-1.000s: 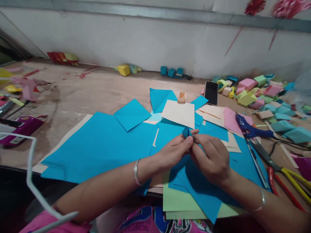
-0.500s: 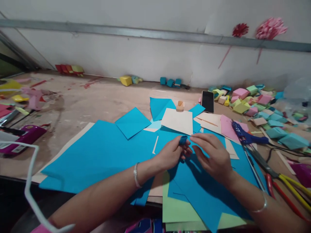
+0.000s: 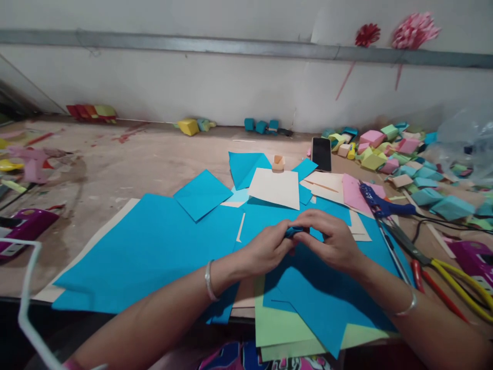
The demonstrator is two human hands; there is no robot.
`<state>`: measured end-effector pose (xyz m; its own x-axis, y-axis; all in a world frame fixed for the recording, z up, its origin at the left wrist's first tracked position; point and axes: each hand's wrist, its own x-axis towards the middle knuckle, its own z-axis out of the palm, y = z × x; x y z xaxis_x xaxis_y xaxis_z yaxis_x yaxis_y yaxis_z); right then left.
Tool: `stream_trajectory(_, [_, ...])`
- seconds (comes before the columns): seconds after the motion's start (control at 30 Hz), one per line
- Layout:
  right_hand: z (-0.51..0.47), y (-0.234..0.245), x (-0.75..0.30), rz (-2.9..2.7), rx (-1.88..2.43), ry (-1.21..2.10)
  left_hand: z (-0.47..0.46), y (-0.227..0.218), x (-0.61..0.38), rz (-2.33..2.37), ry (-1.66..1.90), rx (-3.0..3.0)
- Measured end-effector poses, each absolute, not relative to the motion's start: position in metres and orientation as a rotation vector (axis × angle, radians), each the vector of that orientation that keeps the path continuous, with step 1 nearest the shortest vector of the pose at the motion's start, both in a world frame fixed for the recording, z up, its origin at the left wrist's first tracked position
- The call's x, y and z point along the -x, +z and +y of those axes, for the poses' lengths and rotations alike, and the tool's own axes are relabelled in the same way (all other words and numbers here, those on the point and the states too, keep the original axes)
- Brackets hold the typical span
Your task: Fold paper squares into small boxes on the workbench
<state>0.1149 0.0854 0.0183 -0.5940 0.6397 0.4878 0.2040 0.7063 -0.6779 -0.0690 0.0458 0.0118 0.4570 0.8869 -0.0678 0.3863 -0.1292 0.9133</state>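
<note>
A small folded piece of blue paper [image 3: 293,232] is pinched between my two hands above the paper-covered table. My left hand [image 3: 265,250] grips it from the left, while the thumb and fingers of my right hand [image 3: 331,240] close on its right end. Fingers cover most of its shape. Beneath and around the hands lie large blue sheets [image 3: 165,246] and a green sheet [image 3: 281,331]. Just beyond them are a cream square of paper [image 3: 275,187], a blue square [image 3: 203,195] and a tiny cream paper box [image 3: 278,163].
On the right lie a blue glue gun [image 3: 385,204], yellow-handled scissors [image 3: 442,272], a pen [image 3: 393,254], red-handled pliers [image 3: 418,276] and a heap of folded paper boxes [image 3: 408,159]. A phone [image 3: 321,154] rests behind. A pink glue gun [image 3: 36,159] and purple tool [image 3: 29,231] are left.
My right hand has come in to the left and taken hold of the blue paper piece, which only my left hand held before. The view has shifted slightly right.
</note>
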Motion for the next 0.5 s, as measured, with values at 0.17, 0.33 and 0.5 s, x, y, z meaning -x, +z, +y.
stream_trajectory(0.17, [0.0847, 0.0206, -0.1139, -2.126, 0.713, 0.805, 0.0443, 0.0137, 0.0674, 1.024, 0.579, -1.662])
stream_trajectory(0.33, [0.0841, 0.0218, -0.1132, -2.054, 0.782, 0.878, 0.0439, 0.0139, 0.0653, 0.934, 0.585, -1.452])
stream_trajectory(0.5, [0.0858, 0.0206, -0.1151, -1.945, 0.873, 0.906, 0.0443, 0.0102, 0.0644, 0.968, 0.735, -1.347])
